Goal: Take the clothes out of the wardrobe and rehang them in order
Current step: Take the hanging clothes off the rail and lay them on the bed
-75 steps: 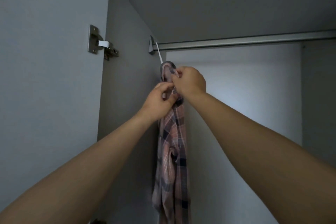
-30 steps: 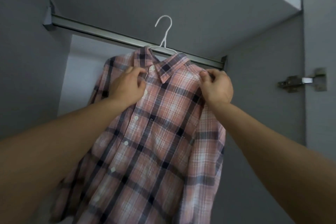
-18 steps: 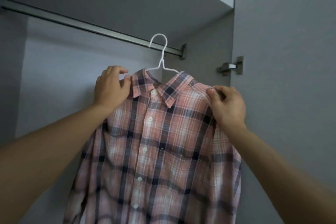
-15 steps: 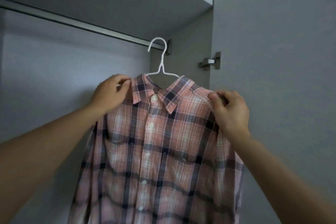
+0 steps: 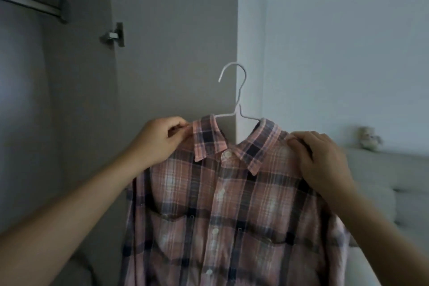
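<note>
Fingers of your left hand (image 5: 160, 140) pinch the plaid shirt (image 5: 232, 211) just beside the collar, and your right hand (image 5: 322, 160) curls over the other shoulder, so the shirt on its white hanger (image 5: 234, 97) hangs between both hands, clear of the rail (image 5: 32, 6); you look mid-removal, and next you need somewhere to lay it flat

head cam, faces fwd, close behind hands (image 5: 160, 139), shirt (image 5: 227, 204) fills lower frame
</note>
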